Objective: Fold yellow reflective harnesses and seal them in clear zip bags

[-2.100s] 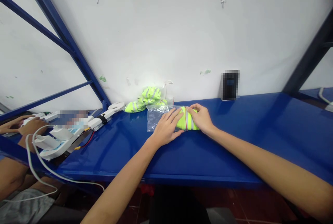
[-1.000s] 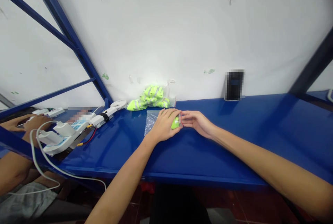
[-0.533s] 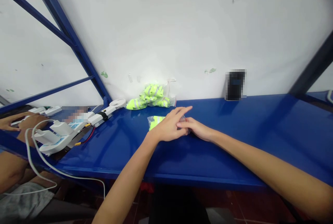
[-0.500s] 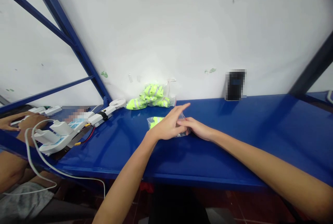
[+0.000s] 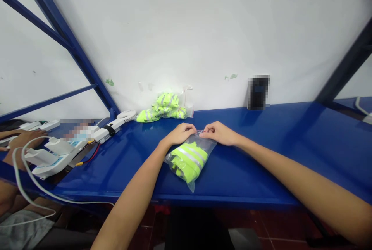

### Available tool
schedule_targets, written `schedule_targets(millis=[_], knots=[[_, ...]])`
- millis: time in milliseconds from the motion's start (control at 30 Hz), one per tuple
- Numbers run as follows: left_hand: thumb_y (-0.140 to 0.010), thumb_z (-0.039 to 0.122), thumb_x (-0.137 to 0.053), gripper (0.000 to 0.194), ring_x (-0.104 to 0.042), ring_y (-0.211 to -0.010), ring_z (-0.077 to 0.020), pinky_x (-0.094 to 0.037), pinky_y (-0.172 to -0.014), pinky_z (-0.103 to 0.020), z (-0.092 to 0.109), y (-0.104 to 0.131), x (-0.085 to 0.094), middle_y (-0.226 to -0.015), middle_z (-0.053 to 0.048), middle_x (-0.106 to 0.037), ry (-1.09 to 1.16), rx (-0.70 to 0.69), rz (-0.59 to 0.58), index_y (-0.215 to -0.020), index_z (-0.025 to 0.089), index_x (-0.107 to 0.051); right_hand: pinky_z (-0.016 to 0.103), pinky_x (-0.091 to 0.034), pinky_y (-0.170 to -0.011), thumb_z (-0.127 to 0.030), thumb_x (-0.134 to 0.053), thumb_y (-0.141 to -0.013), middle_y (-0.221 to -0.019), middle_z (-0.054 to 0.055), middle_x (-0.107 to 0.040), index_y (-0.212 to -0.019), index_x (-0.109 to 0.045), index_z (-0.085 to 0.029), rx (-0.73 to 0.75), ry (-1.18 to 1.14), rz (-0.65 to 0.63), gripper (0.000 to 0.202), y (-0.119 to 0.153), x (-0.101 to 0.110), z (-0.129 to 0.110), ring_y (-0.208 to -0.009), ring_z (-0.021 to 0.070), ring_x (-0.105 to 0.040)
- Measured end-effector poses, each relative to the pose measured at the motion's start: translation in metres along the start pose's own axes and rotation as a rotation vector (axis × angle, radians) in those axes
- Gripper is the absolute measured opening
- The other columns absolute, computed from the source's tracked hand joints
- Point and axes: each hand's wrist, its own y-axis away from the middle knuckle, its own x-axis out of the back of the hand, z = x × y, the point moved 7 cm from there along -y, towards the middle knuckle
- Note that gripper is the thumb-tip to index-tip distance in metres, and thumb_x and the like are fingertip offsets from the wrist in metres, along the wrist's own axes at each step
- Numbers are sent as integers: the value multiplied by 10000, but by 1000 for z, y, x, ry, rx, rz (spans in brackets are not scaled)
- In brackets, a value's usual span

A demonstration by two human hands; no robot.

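A clear zip bag (image 5: pixel 190 186) lies on the blue table, its mouth pointing away from me. Inside it is a folded neon-yellow reflective vest (image 5: pixel 190 159) with silver stripes. My left hand (image 5: pixel 181 133) is closed on the left part of the bag's top edge. Pinched on the right part of that edge, near the reddish zip line, is my right hand (image 5: pixel 219 133). A small gap separates the two hands. Farther back, against the wall, sits a pile of bagged neon-yellow vests (image 5: pixel 165 104).
A white power strip (image 5: pixel 55 162) with plugs and cables is at the left, beside a white handheld fan (image 5: pixel 126 116). A dark, blurred-out object (image 5: pixel 258 93) leans on the wall. Another person's hand (image 5: pixel 27 141) is at far left. Blue frame posts (image 5: pixel 84 75) rise from the table (image 5: pixel 261 172).
The bag has been turned so its closed end faces me and the vest shows fully. My hands, overlapping before, are now apart, each on the bag's top edge.
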Motion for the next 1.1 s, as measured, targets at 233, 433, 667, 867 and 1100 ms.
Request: schedule_targets(millis=[233, 433, 667, 867, 1100], knots=[[-746, 231, -527, 109, -483, -668, -145, -355, -609, -262, 8, 10, 1, -711, 16, -546, -165, 2, 134, -829, 178, -574, 236, -364, -528, -313, -624, -704, -597, -8, -613, -714, -736, -173, -26, 65, -53, 180, -1, 4, 5, -554, 127, -494], [-740, 242, -601, 144, -496, -634, -117, -367, -597, -239, -4, 11, 0, -697, 30, -545, 20, 18, 134, -854, 176, -545, 259, -327, -523, -377, -685, -720, -530, -14, -588, -677, -692, -223, -17, 299, 56, 160, 2, 2, 10, -491, 140, -488], [-653, 248, -784, 544, -650, -713, -155, -485, -730, -295, -23, 5, -4, -800, -52, -702, 694, 130, 177, -1144, 145, -573, 295, -403, -698, -291, -596, -783, -777, 29, -666, -992, -718, -229, 126, 370, 94, 249, 4, -3, -6, -722, 195, -582], [-666, 383, -780, 340, -591, -599, -112, -454, -634, -257, -29, 2, -13, -724, -33, -678, 809, 206, 217, -849, 113, -683, 259, -401, -603, -369, -552, -816, -673, 3, -647, -795, -704, -172, 66, 45, 113, 250, 5, 0, -11, -625, 148, -548], [-737, 405, -715, 288, -532, -612, -95, -392, -602, -222, -11, 5, -6, -710, -9, -648, 602, 90, 229, -784, 122, -688, 254, -411, -623, -370, -663, -744, -679, 5, -654, -786, -702, -148, -56, -175, 73, 230, 0, -2, 4, -626, 133, -553]])
